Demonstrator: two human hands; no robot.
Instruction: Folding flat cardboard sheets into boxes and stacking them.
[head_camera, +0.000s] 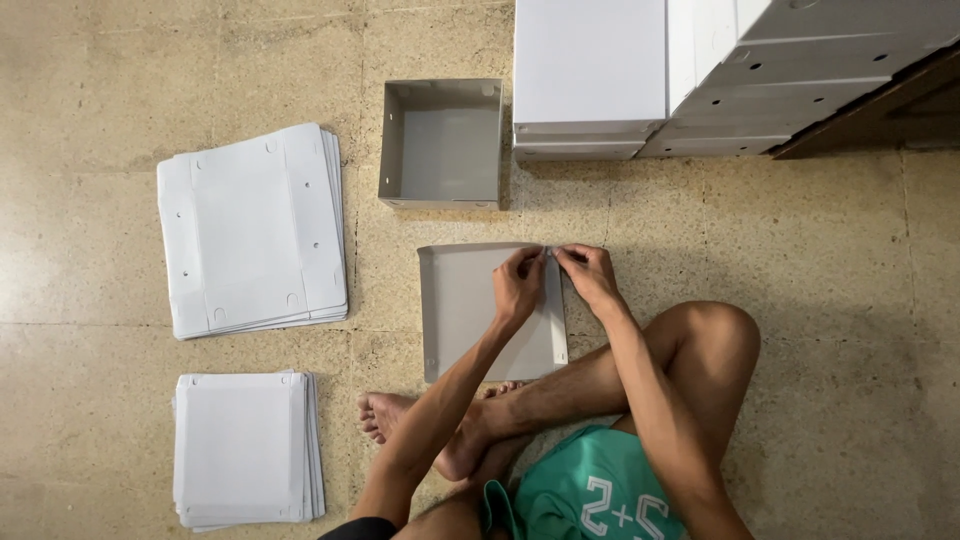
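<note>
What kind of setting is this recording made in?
Probably a small home workshop or packing spot where cardboard boxes get folded by hand: a person sits on a stone-tile floor, with stacks of flat blanks, one folded grey box and finished white boxes.

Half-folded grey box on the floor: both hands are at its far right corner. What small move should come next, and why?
Probably press that corner's tab home: left hand and right hand pinch the far right corner of the half-folded box, whose right wall is up, unlike the finished box beyond.

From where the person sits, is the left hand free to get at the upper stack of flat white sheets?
Probably yes: the floor between looks bare, but the left hand is busy on the grey box blank, and the upper stack sits a stretch away.
</note>
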